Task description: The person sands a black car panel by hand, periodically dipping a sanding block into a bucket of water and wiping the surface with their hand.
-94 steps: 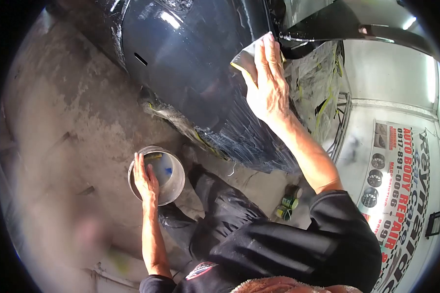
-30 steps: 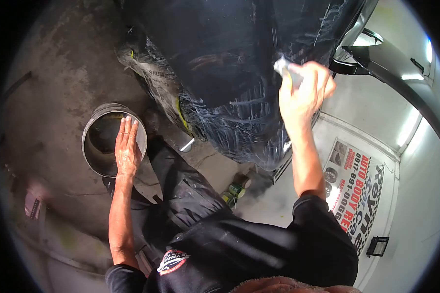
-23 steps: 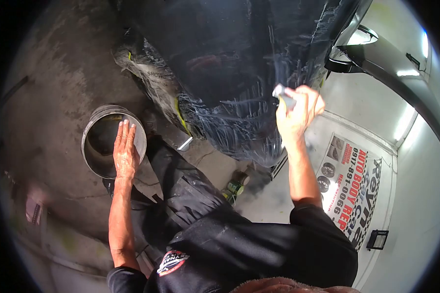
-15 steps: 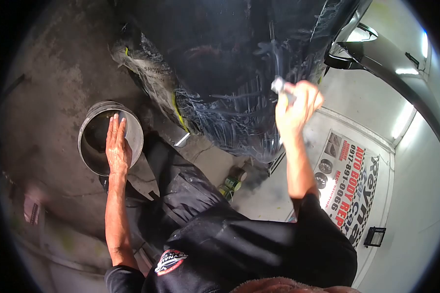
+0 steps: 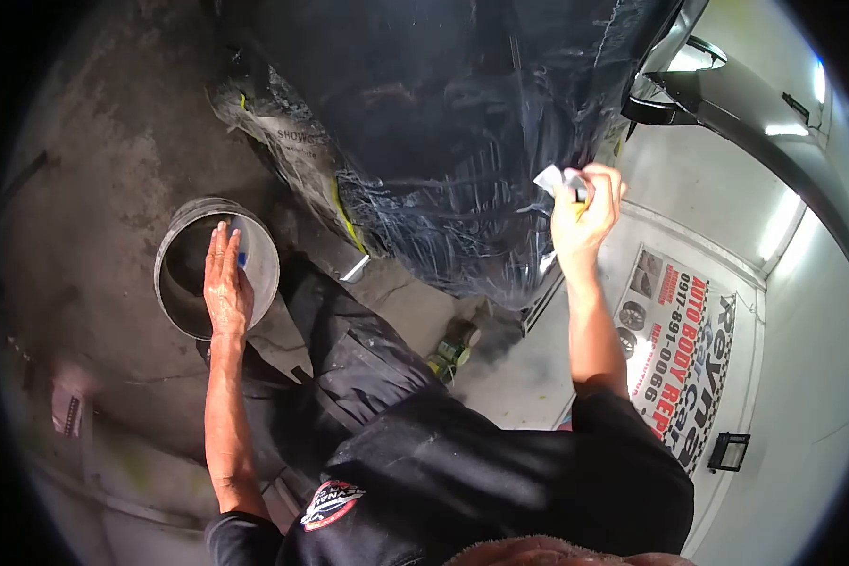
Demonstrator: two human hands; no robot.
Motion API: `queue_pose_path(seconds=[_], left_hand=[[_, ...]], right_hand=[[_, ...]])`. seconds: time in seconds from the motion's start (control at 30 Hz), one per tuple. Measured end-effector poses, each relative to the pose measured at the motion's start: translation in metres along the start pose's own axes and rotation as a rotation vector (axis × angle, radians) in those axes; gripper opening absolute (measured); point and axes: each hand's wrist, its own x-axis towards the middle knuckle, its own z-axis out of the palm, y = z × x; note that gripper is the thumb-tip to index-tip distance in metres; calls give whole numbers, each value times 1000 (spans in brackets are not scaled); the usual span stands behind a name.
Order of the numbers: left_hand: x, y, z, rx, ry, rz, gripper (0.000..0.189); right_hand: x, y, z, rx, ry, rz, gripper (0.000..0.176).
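My left hand (image 5: pixel 224 288) is over the mouth of a grey bucket (image 5: pixel 179 211), its straight fingers pressed together and the thumb hidden. Along its right side shows a thin pale piece with a blue patch (image 5: pixel 242 258); what the hand holds I cannot make out. Raised at the right, my right hand (image 5: pixel 585 212) pinches a small white sheet-like piece (image 5: pixel 547 178) between thumb and fingers, with a bit of yellow showing inside the grip. Just beyond it is a dark, rounded car panel (image 5: pixel 443 160) with whitish smears and wrinkled plastic film along its lower part.
Printed masking paper (image 5: pixel 292 137) and yellow-green tape (image 5: pixel 342 212) edge the panel's left side. A green-labelled can (image 5: pixel 453 351) stands on the floor below. At the right are a car body (image 5: pixel 764 113), a printed banner (image 5: pixel 674 349) and a lamp (image 5: pixel 729 453).
My right hand has shifted slightly right and down, away from the panel's smears, and the white piece shows more. My left hand stays over the bucket, with blue now visible beside its fingers.
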Motion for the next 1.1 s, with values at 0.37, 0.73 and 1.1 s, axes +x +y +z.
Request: queue_pose_path(seconds=[0.37, 0.73, 1.1], left_hand=[[16, 21, 7, -147, 75, -24, 68], [56, 172, 2, -307, 122, 532, 94], [57, 179, -13, -216, 163, 255, 71]], right_hand=[[125, -53, 1, 411, 159, 250, 31], [15, -130, 44, 648, -857, 331, 25], [23, -140, 83, 1042, -1007, 631, 29]])
